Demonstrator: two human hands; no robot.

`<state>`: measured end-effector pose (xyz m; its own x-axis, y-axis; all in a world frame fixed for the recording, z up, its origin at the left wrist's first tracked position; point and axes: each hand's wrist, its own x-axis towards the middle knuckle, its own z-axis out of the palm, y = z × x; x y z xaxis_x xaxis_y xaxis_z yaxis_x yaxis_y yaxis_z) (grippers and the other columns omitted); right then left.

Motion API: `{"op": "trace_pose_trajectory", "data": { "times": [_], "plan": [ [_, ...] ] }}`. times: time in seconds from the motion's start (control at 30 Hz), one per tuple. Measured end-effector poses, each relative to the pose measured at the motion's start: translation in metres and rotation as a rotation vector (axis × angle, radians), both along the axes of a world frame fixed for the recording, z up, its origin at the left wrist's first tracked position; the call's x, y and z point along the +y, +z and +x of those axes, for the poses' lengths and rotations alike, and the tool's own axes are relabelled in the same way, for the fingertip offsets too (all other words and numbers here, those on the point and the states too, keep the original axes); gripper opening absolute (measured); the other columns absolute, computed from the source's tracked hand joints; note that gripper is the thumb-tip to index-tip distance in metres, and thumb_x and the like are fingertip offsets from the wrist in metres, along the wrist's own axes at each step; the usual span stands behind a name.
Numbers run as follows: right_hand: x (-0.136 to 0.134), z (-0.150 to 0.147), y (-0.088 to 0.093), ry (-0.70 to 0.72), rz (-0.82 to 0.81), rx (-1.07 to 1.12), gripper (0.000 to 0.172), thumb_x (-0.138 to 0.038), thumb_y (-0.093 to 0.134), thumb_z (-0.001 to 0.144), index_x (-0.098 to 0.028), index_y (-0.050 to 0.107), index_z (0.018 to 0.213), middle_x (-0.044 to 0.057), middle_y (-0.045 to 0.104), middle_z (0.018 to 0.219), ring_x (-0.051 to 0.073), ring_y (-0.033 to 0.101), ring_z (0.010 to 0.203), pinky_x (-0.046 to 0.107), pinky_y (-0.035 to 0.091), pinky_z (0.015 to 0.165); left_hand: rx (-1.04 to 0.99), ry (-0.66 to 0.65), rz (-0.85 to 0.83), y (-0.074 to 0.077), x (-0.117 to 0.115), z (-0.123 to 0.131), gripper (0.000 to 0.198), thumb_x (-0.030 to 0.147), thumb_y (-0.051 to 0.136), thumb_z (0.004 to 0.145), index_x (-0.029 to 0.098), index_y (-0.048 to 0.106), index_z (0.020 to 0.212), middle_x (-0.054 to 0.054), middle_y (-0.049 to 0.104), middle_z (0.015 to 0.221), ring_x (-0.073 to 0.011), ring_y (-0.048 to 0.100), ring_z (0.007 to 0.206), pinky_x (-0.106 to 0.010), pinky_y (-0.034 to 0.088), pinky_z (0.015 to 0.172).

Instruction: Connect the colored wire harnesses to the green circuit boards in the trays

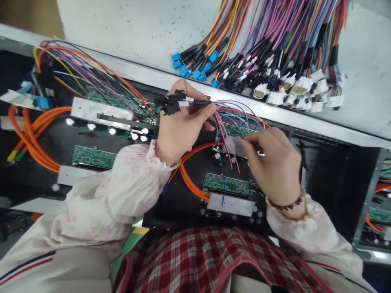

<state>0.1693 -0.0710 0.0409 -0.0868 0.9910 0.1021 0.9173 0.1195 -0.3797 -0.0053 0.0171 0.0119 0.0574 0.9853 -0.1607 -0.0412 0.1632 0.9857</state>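
My left hand [183,124] is closed around a wire harness [203,102], thumb pressed on its black-wrapped part. Small black connectors [174,106] with white labels stick out to the left over the back of this hand. From the thumb, pink wires [226,142] and a thin blue wire [223,179] hang down loose, while other coloured wires arc right. My right hand [273,165] is held to the right with thumb and index finger pinched together. Whatever lies between those fingertips is too small to make out. Below both hands is a green circuit board [230,185] beside a metal plate [230,205].
Bundles of coloured wires with blue plugs [185,71] and white connectors [301,87] lie on the pale surface beyond the metal rail [128,69]. Thick orange cables [39,150] loop at the left, near another metal plate [100,113]. More boards [378,215] show at the far right.
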Motion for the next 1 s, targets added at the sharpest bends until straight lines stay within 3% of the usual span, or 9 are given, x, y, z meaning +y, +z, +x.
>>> {"op": "trace_pose_trajectory", "data": {
  "times": [0.2, 0.33, 0.47, 0.6, 0.7, 0.87, 1.0],
  "plan": [
    [0.004, 0.002, -0.002, 0.017, 0.08, 0.042, 0.008, -0.023, 0.057, 0.092, -0.02, 0.063, 0.096, 0.002, 0.066, 0.084, 0.018, 0.063, 0.077, 0.03, 0.045, 0.068, -0.112, -0.072, -0.199, 0.013, -0.001, -0.004, 0.026, 0.002, 0.07, 0.083, 0.016, 0.048, 0.079, 0.005, 0.06, 0.064, -0.008, 0.064, 0.05, -0.014, 0.052, 0.043],
    [0.008, 0.002, -0.009, 0.055, 0.14, 0.064, 0.009, -0.023, 0.056, 0.092, -0.021, 0.063, 0.096, 0.003, 0.067, 0.084, 0.018, 0.063, 0.076, 0.03, 0.045, 0.067, -0.154, -0.111, -0.259, 0.014, 0.001, -0.006, 0.026, 0.002, 0.068, 0.084, 0.016, 0.046, 0.081, 0.006, 0.06, 0.063, -0.007, 0.062, 0.051, -0.015, 0.053, 0.048],
    [0.004, 0.008, -0.011, 0.047, 0.122, -0.016, 0.011, -0.028, 0.056, 0.092, -0.02, 0.064, 0.091, 0.003, 0.065, 0.08, 0.019, 0.06, 0.071, 0.032, 0.043, 0.064, -0.224, -0.105, -0.233, 0.013, 0.001, -0.006, 0.022, 0.002, 0.067, 0.084, 0.014, 0.049, 0.082, 0.004, 0.06, 0.064, -0.0084, 0.063, 0.056, -0.016, 0.055, 0.049],
    [-0.002, 0.012, -0.001, 0.01, 0.083, -0.036, 0.015, -0.03, 0.056, 0.094, -0.019, 0.065, 0.089, 0.005, 0.063, 0.081, 0.02, 0.062, 0.076, 0.032, 0.044, 0.065, -0.182, -0.09, -0.198, 0.011, 0.0, -0.004, 0.023, 0.001, 0.066, 0.085, 0.015, 0.049, 0.082, 0.004, 0.06, 0.065, -0.0072, 0.062, 0.053, -0.015, 0.055, 0.047],
    [0.001, 0.007, 0.004, -0.066, 0.156, -0.009, 0.008, -0.027, 0.059, 0.093, -0.021, 0.065, 0.091, 0.002, 0.067, 0.081, 0.016, 0.064, 0.074, 0.029, 0.047, 0.066, -0.13, -0.045, -0.114, 0.006, 0.0, -0.002, 0.027, 0.002, 0.069, 0.083, 0.017, 0.047, 0.084, 0.004, 0.061, 0.066, -0.0109, 0.066, 0.059, -0.018, 0.058, 0.048],
    [0.014, 0.004, -0.017, -0.052, 0.112, 0.056, 0.006, -0.021, 0.06, 0.091, -0.021, 0.066, 0.092, 0.001, 0.071, 0.083, 0.015, 0.067, 0.073, 0.027, 0.05, 0.066, -0.004, 0.022, 0.015, -0.002, 0.001, -0.002, 0.026, 0.01, 0.077, 0.079, 0.02, 0.052, 0.082, 0.003, 0.061, 0.076, -0.0127, 0.067, 0.061, -0.022, 0.06, 0.048],
    [0.014, 0.006, -0.028, -0.091, 0.095, 0.03, 0.006, -0.021, 0.062, 0.091, -0.021, 0.067, 0.093, 0.0, 0.072, 0.085, 0.014, 0.068, 0.074, 0.026, 0.05, 0.068, 0.089, 0.031, 0.015, 0.002, 0.001, -0.003, 0.025, 0.016, 0.079, 0.078, 0.02, 0.054, 0.078, 0.001, 0.064, 0.079, -0.0123, 0.066, 0.058, -0.023, 0.059, 0.047]
  ]
}}
